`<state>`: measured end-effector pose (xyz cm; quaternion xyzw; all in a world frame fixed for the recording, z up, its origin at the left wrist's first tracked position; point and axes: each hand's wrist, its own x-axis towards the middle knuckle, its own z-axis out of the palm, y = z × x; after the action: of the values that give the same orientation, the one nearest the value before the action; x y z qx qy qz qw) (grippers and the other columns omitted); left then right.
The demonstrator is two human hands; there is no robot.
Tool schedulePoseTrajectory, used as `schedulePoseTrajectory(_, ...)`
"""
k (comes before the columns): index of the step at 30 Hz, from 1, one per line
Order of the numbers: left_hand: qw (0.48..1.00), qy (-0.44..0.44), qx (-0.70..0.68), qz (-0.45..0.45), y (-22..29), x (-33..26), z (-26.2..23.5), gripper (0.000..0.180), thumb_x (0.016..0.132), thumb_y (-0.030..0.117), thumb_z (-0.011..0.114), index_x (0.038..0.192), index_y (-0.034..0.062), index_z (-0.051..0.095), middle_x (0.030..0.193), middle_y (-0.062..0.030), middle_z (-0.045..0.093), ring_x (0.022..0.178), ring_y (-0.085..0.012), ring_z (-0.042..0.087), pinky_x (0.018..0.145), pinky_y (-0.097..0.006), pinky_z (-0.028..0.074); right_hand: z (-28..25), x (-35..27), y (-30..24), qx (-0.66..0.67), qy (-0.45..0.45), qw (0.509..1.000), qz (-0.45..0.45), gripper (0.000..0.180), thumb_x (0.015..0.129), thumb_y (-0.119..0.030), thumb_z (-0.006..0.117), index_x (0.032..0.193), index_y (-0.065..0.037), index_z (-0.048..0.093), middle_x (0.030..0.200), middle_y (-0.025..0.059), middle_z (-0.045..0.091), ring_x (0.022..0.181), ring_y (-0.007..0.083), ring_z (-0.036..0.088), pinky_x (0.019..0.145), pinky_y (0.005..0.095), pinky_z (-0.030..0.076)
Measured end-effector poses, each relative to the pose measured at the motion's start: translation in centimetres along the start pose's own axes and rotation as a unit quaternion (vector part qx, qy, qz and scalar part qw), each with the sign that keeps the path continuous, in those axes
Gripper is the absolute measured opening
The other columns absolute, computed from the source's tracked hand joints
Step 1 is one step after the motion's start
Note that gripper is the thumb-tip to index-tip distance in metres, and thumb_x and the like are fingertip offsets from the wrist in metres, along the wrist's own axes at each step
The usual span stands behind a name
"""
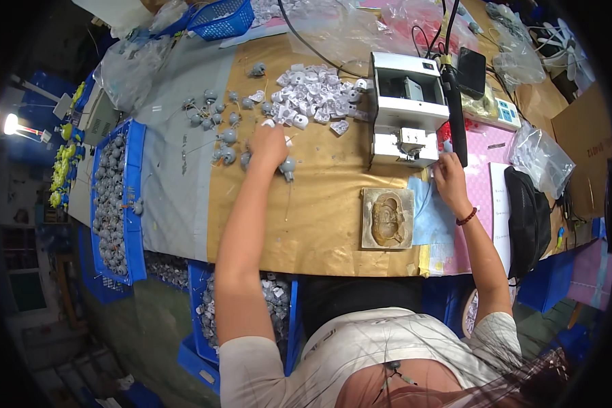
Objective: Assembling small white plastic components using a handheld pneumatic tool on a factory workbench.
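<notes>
My left hand (268,147) reaches over the brown covered table, at the near left edge of a heap of small white plastic parts (316,95). Its fingers are drawn together at a white piece, and what they hold is partly hidden. Right beside that hand lie round grey parts with thin wires (287,165). My right hand (449,175) is closed at the right side of a white bench machine (404,112), fingertips pinched by a small pale blue-grey thing (447,146) too small to name. A red bead bracelet circles that wrist.
Several loose grey parts (207,119) lie left of the heap. A blue tray (137,197) of grey parts stands at the far left. Nearer me sits a square metal mould-like block (387,219). A black pouch (527,221) and cardboard box (585,139) are at right.
</notes>
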<state>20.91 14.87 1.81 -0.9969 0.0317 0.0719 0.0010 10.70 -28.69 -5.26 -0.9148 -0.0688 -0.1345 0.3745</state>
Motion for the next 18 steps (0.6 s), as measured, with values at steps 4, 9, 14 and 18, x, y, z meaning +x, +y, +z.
schedulePoseTrajectory(4,0.985,-0.1,-0.116,0.081,0.1,-4.5,0.7,0.028,0.077,0.024,0.077,0.101,0.0115,0.069,0.097,-0.0103,0.07,0.1,-0.0315,0.062,0.08,-0.045,0.048,-0.7,-1.6,1.2,0.152,0.008,0.985,0.077,0.012,0.097,-0.001,0.059,0.107,0.003,0.064,0.098,0.0053,0.058,0.077,0.0113,0.058,0.069,0.0251,0.049)
schedulePoseTrajectory(9,0.986,0.062,-0.117,0.104,0.7,-7.9,2.7,0.026,0.077,0.024,0.077,0.099,0.0129,0.069,0.098,-0.0084,0.067,0.101,-0.0317,0.059,0.087,-0.047,0.042,-0.8,-2.6,-0.8,0.305,0.01,0.941,0.146,0.015,0.101,-0.011,0.061,0.106,0.001,0.066,0.083,0.0012,0.06,0.069,0.0067,0.055,0.064,0.0222,0.046)
schedulePoseTrajectory(14,0.99,0.094,-0.012,0.108,3.2,-7.7,3.5,0.029,0.074,0.018,0.078,0.101,0.01,0.068,0.099,-0.0105,0.065,0.098,-0.032,0.06,0.087,-0.046,0.042,-1.9,-2.9,-4.2,0.415,-0.006,0.893,0.174,0.015,0.101,-0.015,0.063,0.101,0.0,0.065,0.08,0.0021,0.063,0.065,0.0075,0.058,0.059,0.0226,0.048)
schedulePoseTrajectory(18,0.958,0.181,-0.087,0.203,6.0,-9.8,-0.1,0.028,0.078,0.007,0.073,0.106,0.0068,0.068,0.097,-0.0136,0.064,0.093,-0.0326,0.061,0.083,-0.043,0.047,-3.3,-3.7,-4.9,0.42,-0.001,0.892,0.169,0.015,0.1,-0.014,0.064,0.1,0.0,0.065,0.079,0.0015,0.063,0.066,0.0074,0.059,0.059,0.0224,0.048)
